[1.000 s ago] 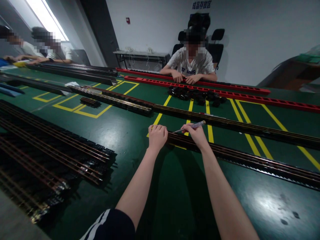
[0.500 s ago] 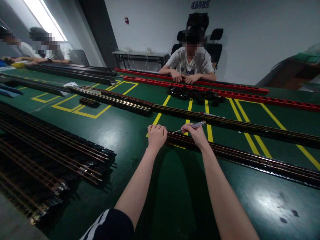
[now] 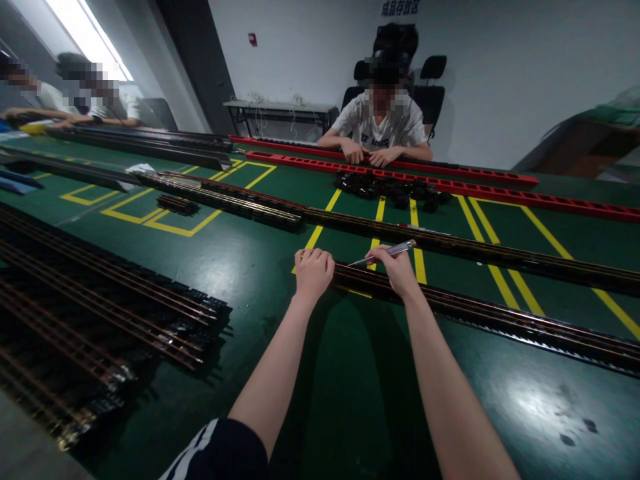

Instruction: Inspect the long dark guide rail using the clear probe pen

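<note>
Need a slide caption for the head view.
Worker's left hand grips the end of a rail on the green table; right hand holds a pen-like tool over it.

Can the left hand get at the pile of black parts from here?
Probably not. The left hand is shut on the near rail; the pile lies far across the table, past a second rail, by the seated person.

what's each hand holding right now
Left hand: closed over the end of the rail.
Right hand: closed on a screwdriver, resting on the rail.
</note>
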### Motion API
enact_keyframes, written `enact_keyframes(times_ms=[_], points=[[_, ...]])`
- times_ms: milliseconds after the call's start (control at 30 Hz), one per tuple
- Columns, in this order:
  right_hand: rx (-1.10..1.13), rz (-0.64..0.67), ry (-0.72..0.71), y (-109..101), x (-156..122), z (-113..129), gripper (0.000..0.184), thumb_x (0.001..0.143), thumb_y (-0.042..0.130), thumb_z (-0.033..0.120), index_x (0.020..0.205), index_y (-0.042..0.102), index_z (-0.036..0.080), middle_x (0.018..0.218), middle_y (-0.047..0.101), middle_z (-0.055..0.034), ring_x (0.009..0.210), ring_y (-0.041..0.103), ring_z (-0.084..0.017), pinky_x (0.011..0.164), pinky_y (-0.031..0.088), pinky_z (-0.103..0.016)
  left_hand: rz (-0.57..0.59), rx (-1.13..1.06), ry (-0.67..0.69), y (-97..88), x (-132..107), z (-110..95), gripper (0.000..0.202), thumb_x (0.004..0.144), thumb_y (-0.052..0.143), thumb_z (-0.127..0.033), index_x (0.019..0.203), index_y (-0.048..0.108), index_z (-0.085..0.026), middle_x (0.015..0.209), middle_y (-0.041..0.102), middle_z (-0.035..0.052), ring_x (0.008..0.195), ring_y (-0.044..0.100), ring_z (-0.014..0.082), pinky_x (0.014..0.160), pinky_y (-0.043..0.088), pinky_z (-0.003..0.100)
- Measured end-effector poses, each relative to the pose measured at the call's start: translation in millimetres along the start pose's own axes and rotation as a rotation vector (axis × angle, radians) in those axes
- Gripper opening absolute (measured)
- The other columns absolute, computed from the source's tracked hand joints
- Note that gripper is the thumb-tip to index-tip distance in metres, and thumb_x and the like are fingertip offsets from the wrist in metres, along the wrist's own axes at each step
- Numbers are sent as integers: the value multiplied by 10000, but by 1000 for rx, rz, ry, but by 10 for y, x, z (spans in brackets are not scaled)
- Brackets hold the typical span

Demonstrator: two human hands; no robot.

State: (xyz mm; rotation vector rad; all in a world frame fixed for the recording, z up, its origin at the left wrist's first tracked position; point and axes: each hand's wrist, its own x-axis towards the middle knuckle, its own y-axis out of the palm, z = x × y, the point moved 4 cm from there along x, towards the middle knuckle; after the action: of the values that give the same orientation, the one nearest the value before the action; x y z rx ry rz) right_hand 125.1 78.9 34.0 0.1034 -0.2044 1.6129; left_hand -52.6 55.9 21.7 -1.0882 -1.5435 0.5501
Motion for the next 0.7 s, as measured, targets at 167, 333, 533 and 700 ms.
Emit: enact_keyframes(times_ms=[167, 333, 533, 700], points=[[47, -17, -1, -20, 15, -33, 156, 713, 606, 262, 588, 659, 185, 599, 633, -17, 632, 586, -161, 705, 477, -320, -9, -7, 4, 4, -1, 7, 302, 906, 383, -228, 791, 662, -220, 891, 719, 35, 886, 595, 208, 917, 334, 416], [56, -24, -5, -25, 23, -43, 157, 709, 601, 254, 578, 653, 187, 597, 631, -16, 628, 585, -162, 696, 483, -319, -15, -12, 6, 4, -14, 12, 301, 906, 383, -225, 793, 662, -215, 895, 719, 36, 887, 597, 207, 915, 337, 413], [46, -24, -15, -21, 25, -41, 164, 707, 599, 266, 570, 642, 187, 586, 620, -12, 619, 581, -160, 695, 487, -316, -13, 23, 6, 19, -9, 9, 304, 903, 385, -221, 787, 665, -217, 875, 717, 38, 893, 595, 218, 917, 336, 417], [37, -17, -25, -11, 19, -28, 166, 710, 595, 265, 572, 644, 188, 575, 614, -8, 612, 576, -157, 685, 479, -311, -20, 12, 7, 19, -9, 8, 306, 903, 381, -226, 788, 665, -222, 884, 716, 39, 891, 591, 216, 919, 335, 418]])
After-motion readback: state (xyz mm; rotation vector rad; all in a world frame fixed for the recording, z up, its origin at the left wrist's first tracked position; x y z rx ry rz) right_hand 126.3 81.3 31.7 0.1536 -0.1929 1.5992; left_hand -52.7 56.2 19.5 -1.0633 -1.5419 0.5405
